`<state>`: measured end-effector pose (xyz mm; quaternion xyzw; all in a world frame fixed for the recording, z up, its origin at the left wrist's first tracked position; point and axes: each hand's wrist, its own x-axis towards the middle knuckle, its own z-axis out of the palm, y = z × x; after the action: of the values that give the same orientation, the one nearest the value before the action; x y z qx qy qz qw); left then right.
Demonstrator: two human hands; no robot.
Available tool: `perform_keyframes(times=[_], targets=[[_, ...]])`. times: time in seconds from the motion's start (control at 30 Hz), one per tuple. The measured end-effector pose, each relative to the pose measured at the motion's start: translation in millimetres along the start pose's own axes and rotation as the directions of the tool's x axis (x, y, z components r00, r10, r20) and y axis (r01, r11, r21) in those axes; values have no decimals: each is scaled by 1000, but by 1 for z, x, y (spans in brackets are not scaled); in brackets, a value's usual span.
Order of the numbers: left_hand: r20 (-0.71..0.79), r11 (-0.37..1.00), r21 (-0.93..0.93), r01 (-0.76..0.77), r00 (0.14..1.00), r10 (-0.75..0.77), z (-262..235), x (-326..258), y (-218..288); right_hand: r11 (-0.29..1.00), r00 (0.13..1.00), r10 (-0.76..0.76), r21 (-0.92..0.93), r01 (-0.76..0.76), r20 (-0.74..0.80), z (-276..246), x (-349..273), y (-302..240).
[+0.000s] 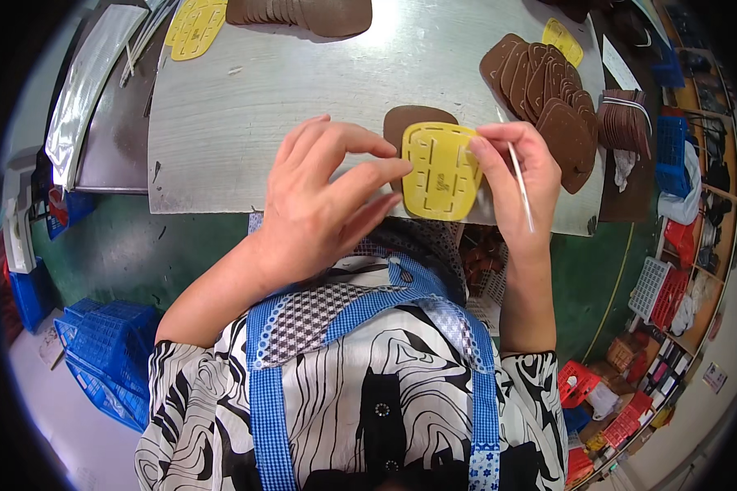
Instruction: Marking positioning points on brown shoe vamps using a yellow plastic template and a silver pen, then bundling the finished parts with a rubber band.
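A yellow template (pixel 441 173) with slotted cut-outs and rounded corners is tilted up at the table's near edge. My right hand (pixel 519 176) pinches its upper right side between thumb and fingers. A thin white pen-like stick (pixel 520 186) also rests in that hand, pointing down toward the wrist. Beside the template's left edge is my left hand (pixel 323 184), fingers spread and curved; its fingertips come close to the edge, and whether they touch it I cannot tell. Behind the template a brown rounded piece (pixel 418 121) lies on the table, partly covered.
Fanned brown pieces (pixel 540 82) lie on the right of the metal-topped table (pixel 213 123), near another yellow template (pixel 562 41). More brown pieces (pixel 336 15) and yellow templates (pixel 195 29) sit at the far side. A tied brown bundle (pixel 624 127) is farther right. Blue baskets (pixel 110 352) stand lower left.
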<state>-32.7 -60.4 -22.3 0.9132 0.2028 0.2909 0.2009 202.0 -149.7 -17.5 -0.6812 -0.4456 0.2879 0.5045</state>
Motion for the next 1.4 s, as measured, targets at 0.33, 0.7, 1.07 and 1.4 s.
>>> perform_keyframes(times=[0.33,0.7,1.07,1.4], targets=[[103,976,135,169,978,-183,6,11,7,966,994,-107,-239,102,-5,15,14,1],[128,969,178,174,972,-198,9,11,8,785,944,-322,-539,306,68,14,19,-1],[138,971,204,121,979,-151,10,14,6,917,923,-276,-216,336,267,32,29,-19],[113,964,226,140,979,-168,11,12,8,809,966,-253,-536,241,52,4,1,-7]])
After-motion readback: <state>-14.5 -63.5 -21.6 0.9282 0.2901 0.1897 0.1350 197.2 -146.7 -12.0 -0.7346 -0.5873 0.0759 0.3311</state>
